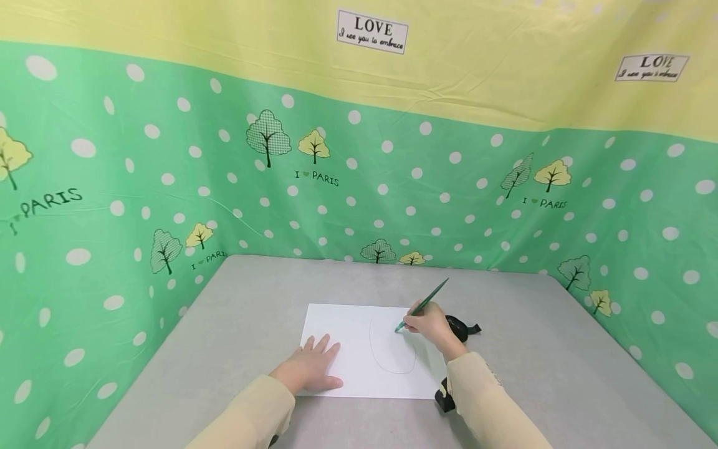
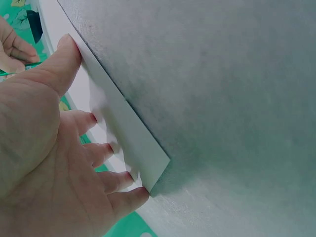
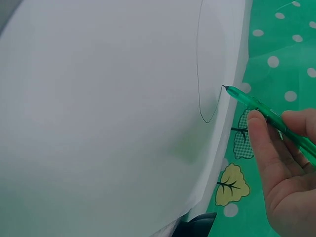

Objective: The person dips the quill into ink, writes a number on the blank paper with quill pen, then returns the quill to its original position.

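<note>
A white sheet of paper (image 1: 348, 318) lies on the grey table, with a thin U-shaped line (image 1: 392, 372) drawn on its right half. My left hand (image 1: 311, 368) rests on the sheet's left part, fingers spread and thumb out to the side. In the left wrist view, the fingertips of the left hand (image 2: 74, 163) touch the paper (image 2: 143, 148) near its corner. My right hand (image 1: 430, 323) pinches a green pen (image 1: 429, 299), tilted up to the right. The right wrist view shows the pen (image 3: 261, 111) with its dark tip at the line's end.
Black objects with straps (image 1: 457, 327) (image 1: 445, 399) are beside the right forearm; what they are is unclear. A green and yellow printed cloth (image 1: 415, 212) hangs behind and at both sides of the grey table (image 1: 224, 337).
</note>
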`<state>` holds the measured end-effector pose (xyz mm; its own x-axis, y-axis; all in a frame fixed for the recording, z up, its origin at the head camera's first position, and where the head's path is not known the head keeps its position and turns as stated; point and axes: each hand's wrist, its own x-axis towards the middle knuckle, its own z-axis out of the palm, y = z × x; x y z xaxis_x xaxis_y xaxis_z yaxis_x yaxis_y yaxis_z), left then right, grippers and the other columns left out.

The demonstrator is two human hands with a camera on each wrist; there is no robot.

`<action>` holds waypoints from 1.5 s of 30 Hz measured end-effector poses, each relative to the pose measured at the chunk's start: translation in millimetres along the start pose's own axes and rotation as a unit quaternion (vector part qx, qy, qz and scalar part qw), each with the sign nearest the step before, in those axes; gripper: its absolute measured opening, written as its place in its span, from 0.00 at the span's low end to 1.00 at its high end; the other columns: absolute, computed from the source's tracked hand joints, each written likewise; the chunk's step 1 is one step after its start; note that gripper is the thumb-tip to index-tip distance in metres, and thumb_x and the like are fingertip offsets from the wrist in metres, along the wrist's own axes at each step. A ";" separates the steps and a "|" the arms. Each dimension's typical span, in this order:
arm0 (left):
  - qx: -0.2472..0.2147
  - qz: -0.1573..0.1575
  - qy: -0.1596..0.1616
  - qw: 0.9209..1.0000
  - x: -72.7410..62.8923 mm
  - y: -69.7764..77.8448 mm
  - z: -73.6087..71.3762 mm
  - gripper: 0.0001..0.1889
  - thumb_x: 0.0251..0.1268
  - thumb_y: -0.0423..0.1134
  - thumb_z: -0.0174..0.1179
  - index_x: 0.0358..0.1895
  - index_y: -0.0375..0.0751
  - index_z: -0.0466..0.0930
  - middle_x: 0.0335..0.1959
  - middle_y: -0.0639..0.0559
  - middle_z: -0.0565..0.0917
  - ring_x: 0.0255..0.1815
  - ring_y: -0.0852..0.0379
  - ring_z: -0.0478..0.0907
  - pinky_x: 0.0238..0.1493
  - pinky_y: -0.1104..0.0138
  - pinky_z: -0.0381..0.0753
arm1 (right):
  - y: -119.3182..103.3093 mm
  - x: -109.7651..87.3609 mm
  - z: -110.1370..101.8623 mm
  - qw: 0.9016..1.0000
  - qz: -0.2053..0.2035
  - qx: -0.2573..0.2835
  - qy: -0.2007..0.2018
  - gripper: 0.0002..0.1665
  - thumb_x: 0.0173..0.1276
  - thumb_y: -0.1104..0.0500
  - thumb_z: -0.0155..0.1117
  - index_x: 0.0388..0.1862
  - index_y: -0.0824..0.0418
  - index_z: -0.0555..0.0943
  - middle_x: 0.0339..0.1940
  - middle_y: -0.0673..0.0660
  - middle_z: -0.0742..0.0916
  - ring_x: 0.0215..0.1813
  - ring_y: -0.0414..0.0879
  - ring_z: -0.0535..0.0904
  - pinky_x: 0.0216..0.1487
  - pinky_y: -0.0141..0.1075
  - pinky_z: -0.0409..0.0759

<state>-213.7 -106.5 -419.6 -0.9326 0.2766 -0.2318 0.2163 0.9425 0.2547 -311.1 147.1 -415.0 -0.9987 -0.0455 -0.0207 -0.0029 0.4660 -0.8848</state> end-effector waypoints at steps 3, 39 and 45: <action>-0.003 -0.001 0.003 1.000 -1.2 0.5 -1.8 0.39 0.55 0.57 0.61 0.67 0.39 0.62 0.69 0.37 0.57 0.68 0.33 0.48 0.64 0.44 0.51 | -0.2 -0.5 0.4 1.000 -0.002 0.003 0.000 0.05 0.57 0.70 0.61 0.30 0.72 0.75 0.24 0.58 0.83 0.28 0.46 0.81 0.33 0.35 0.82; -0.008 0.005 0.005 1.000 -3.0 0.3 -3.2 0.39 0.55 0.56 0.61 0.66 0.38 0.62 0.68 0.37 0.57 0.68 0.33 0.48 0.64 0.44 0.51 | -6.6 -1.4 11.8 1.000 -0.004 -0.017 -0.009 0.04 0.58 0.68 0.62 0.28 0.68 0.75 0.23 0.57 0.82 0.28 0.44 0.81 0.34 0.36 0.82; -0.010 0.003 0.001 1.000 -3.2 0.3 -3.2 0.39 0.56 0.56 0.60 0.67 0.38 0.62 0.69 0.37 0.56 0.68 0.33 0.48 0.65 0.45 0.51 | -7.2 -2.1 13.0 1.000 -0.010 -0.017 -0.010 0.04 0.58 0.68 0.62 0.28 0.67 0.75 0.23 0.57 0.82 0.28 0.45 0.81 0.33 0.36 0.82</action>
<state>-211.5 -107.7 -415.8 -0.9321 0.2812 -0.2283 0.2152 0.9370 0.2751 -308.3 132.4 -414.6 -0.9972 -0.0730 -0.0140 -0.0241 0.4947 -0.8687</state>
